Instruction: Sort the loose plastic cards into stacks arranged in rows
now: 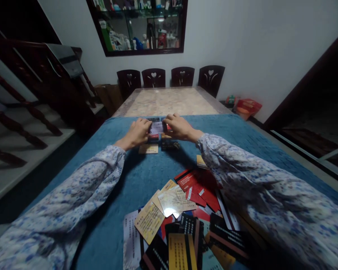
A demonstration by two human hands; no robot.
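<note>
pale lilac card (157, 127), level, far out over the blue cloth (124, 180)

Blue table cover (124, 180) is matt, fuzzy cloth. Cards (176, 200) look glossy plastic, catching light. Bare tabletop (169, 101) polished, stone-like; chairs (153, 78) dark wood.

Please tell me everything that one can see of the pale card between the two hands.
The pale card is a thin flat rectangle, pinkish-white, probably plastic; its print is too blurred to read. It sits lengthwise across, far out on the blue cloth. The left hand touches its left end, the right hand its right end. A red card lies close on its near side.
</note>
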